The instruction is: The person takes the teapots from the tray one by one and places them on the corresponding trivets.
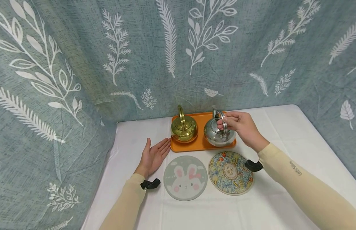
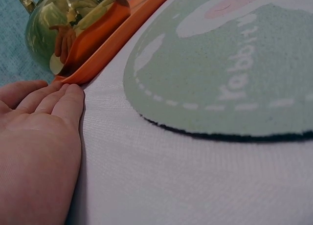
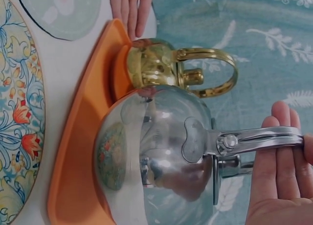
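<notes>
My right hand (image 1: pixel 243 127) holds the arched handle of a silver kettle (image 3: pixel 161 151), with fingers passing through the handle. The kettle is over the right part of an orange tray (image 1: pixel 203 145); whether its base touches the tray is hard to tell. A gold kettle (image 1: pixel 184 129) stands on the tray's left part, its handle raised. My left hand (image 1: pixel 155 157) lies beside the tray's left end, palm up and fingers straight. In the left wrist view, the fingertips meet the corner of the tray (image 2: pixel 105 54).
In front of the tray lie two round mats: a grey-green rabbit mat (image 1: pixel 185 191) on the left and a floral mat (image 1: pixel 218 179) on the right. All stand on a white tablecloth (image 1: pixel 281 198). A teal leaf-patterned curtain (image 1: pixel 154 51) hangs behind and along both sides.
</notes>
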`<state>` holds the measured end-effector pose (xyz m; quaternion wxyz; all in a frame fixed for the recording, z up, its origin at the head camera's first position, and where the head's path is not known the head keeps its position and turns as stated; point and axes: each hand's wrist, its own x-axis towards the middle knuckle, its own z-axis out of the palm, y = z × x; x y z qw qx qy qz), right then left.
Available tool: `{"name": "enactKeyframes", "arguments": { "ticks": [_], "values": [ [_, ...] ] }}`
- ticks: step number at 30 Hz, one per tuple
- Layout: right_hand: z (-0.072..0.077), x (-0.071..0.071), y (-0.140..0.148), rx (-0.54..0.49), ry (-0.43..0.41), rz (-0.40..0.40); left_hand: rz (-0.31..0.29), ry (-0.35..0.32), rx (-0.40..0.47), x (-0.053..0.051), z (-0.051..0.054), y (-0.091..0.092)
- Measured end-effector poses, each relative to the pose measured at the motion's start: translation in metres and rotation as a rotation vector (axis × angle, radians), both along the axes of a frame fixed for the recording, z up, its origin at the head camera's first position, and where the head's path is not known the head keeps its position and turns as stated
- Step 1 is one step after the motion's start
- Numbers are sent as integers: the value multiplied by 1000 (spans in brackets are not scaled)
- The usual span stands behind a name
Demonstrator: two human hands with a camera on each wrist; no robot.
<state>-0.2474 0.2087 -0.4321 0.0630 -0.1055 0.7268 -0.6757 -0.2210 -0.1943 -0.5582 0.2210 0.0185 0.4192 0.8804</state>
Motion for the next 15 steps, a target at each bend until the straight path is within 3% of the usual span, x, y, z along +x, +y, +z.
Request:
{"name": "enactKeyframes", "arguments": {
  "ticks": [8,15],
  "values": [
    [2,7,3,34,31,1,-21,12,5,-1,0,0],
    [3,13,0,-31,47,-4,-16,-3,22,0,0,0]
  ]
}}
